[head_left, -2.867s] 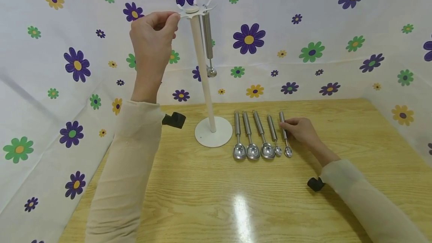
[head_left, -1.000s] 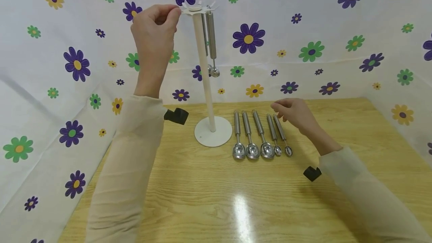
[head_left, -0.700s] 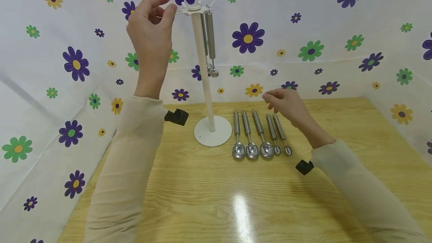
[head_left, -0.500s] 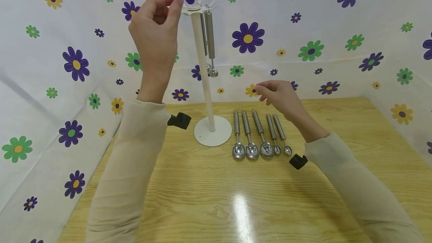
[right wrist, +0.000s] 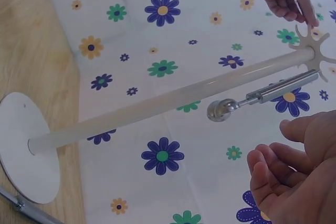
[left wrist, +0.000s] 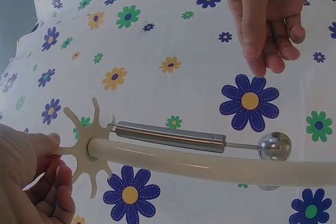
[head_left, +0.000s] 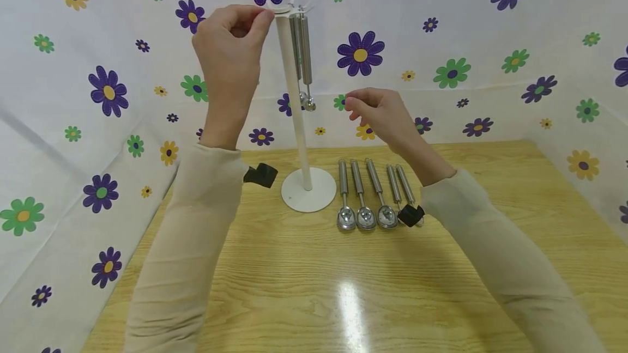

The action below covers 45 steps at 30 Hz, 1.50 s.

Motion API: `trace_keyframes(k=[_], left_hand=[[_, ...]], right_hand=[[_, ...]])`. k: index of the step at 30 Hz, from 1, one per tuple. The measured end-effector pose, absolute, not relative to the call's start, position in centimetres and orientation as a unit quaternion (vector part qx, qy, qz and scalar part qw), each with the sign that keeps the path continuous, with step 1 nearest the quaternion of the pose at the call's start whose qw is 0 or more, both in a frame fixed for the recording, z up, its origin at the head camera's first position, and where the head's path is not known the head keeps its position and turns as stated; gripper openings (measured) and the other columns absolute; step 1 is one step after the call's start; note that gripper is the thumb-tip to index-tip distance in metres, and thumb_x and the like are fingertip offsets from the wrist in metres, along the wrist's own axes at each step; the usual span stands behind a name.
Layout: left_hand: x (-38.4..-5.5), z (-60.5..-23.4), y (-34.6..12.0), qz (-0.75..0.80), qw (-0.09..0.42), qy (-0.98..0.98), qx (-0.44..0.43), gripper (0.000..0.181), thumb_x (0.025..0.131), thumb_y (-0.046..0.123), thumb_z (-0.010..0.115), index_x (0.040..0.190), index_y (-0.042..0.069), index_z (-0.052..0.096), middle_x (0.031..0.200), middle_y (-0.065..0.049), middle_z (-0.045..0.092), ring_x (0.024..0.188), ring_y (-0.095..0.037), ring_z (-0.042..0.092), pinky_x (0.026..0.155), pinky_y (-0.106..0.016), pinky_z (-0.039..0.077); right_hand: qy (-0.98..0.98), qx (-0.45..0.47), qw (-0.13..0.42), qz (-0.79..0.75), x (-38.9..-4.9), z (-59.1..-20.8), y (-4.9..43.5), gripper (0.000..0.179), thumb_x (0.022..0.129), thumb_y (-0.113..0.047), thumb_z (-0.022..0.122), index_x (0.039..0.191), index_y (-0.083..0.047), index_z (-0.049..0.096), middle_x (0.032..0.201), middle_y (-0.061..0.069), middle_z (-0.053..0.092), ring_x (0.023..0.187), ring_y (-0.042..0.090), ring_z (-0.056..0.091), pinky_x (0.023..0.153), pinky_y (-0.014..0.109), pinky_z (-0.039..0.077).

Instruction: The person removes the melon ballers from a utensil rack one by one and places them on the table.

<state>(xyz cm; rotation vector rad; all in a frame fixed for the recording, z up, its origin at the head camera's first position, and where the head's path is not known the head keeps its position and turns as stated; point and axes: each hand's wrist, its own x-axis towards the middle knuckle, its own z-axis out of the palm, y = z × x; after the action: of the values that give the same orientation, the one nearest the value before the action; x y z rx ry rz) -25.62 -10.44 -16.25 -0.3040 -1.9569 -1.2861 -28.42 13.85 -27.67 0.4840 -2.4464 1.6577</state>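
Note:
A white stand point(head_left: 297, 124) has a round base and a crown of curved hooks point(left wrist: 88, 116) on top. My left hand point(head_left: 229, 50) pinches one hook between thumb and finger. Metal scoops with small round bowls hang from the far hooks; the nearer hanging scoop point(head_left: 306, 53) partly covers another. My right hand point(head_left: 385, 116) is in the air to the right of them, fingers loosely bent, holding nothing and apart from the stand. On the table, three larger scoops point(head_left: 365, 217) lie in a row beside two slimmer ones point(head_left: 394, 181), whose bowls are mostly hidden by the right wrist's black camera.
The stand's white base point(head_left: 309, 200) rests on the wooden table point(head_left: 275, 282), left of the row of scoops. A flowered cloth point(head_left: 466, 31) forms the backdrop behind and at both sides.
My right hand has left the rightmost scoop on the table and risen leftward toward the stand. The crown has turned; my left hand let go of a hook and pinches one again.

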Motion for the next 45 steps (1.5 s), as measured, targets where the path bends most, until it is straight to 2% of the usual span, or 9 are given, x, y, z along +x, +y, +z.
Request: trace_keyframes(k=[4, 12, 22, 27, 34, 41, 45], left_hand=[[-25.7, -16.2, -10.7, -0.505, 0.377, -0.768, -0.111, 0.024, 0.1, 0.025, 0.071, 0.112, 0.006, 0.08, 0.103, -0.009, 0.074, 0.085, -0.009, 0.061, 0.078, -0.02, 0.048], [-26.0, -16.2, -11.0, -0.497, 0.373, -0.776, -0.104, 0.025, 0.103, 0.022, 0.066, 0.115, 0.004, 0.078, 0.105, -0.011, 0.075, 0.084, -0.008, 0.06, 0.079, -0.02, 0.047], [-26.5, -16.5, -11.6, -0.5, 0.369, -0.777, -0.097, 0.025, 0.104, 0.021, 0.065, 0.115, 0.003, 0.078, 0.105, -0.011, 0.075, 0.084, -0.008, 0.06, 0.079, -0.021, 0.048], [-26.6, -16.6, -11.7, -0.501, 0.364, -0.778, -0.1, 0.025, 0.104, 0.021, 0.065, 0.115, 0.003, 0.078, 0.103, -0.011, 0.075, 0.084, -0.009, 0.06, 0.079, -0.021, 0.047], [-26.5, -16.4, -11.8, -0.504, 0.352, -0.782, -0.102, 0.026, 0.104, 0.022, 0.065, 0.116, 0.004, 0.078, 0.103, -0.01, 0.074, 0.085, -0.009, 0.058, 0.079, -0.021, 0.047], [-26.5, -16.2, -11.8, -0.513, 0.333, -0.785, -0.1, 0.027, 0.103, 0.025, 0.065, 0.117, 0.005, 0.078, 0.097, -0.006, 0.072, 0.084, -0.009, 0.059, 0.078, -0.022, 0.048], [-26.4, -16.2, -11.9, -0.515, 0.328, -0.786, -0.097, 0.027, 0.104, 0.025, 0.065, 0.117, 0.005, 0.078, 0.097, -0.005, 0.072, 0.083, -0.009, 0.06, 0.078, -0.022, 0.048]], right_hand=[[-0.8, 0.175, 0.087, 0.567, -28.7, -27.2, 13.2, 0.032, 0.104, -0.027, 0.064, 0.126, -0.004, 0.071, 0.099, 0.011, 0.071, 0.083, 0.023, 0.061, 0.064, 0.024, 0.05], [-0.765, 0.208, 0.109, 0.6, -28.8, -25.7, 11.8, 0.031, 0.104, -0.02, 0.065, 0.127, 0.0, 0.069, 0.111, 0.014, 0.071, 0.09, 0.022, 0.065, 0.08, 0.026, 0.054], [-0.753, 0.223, 0.136, 0.604, -29.1, -23.6, 9.9, 0.03, 0.104, -0.015, 0.064, 0.129, 0.001, 0.068, 0.115, 0.013, 0.07, 0.097, 0.021, 0.063, 0.084, 0.026, 0.054], [-0.747, 0.225, 0.136, 0.611, -29.5, -23.1, 9.3, 0.031, 0.104, -0.014, 0.063, 0.131, 0.001, 0.067, 0.117, 0.013, 0.069, 0.097, 0.021, 0.063, 0.085, 0.027, 0.053], [-0.724, 0.246, 0.121, 0.633, -30.0, -22.8, 8.4, 0.031, 0.104, -0.008, 0.063, 0.132, 0.006, 0.065, 0.118, 0.017, 0.07, 0.102, 0.028, 0.063, 0.085, 0.028, 0.053], [-0.729, 0.254, 0.109, 0.626, -30.0, -22.6, 8.1, 0.034, 0.104, -0.009, 0.062, 0.136, 0.002, 0.063, 0.118, 0.015, 0.07, 0.1, 0.024, 0.065, 0.086, 0.033, 0.052], [-0.735, 0.269, 0.097, 0.614, -29.8, -22.4, 8.2, 0.032, 0.105, -0.009, 0.061, 0.134, 0.003, 0.065, 0.112, 0.014, 0.07, 0.097, 0.024, 0.063, 0.085, 0.031, 0.052]])
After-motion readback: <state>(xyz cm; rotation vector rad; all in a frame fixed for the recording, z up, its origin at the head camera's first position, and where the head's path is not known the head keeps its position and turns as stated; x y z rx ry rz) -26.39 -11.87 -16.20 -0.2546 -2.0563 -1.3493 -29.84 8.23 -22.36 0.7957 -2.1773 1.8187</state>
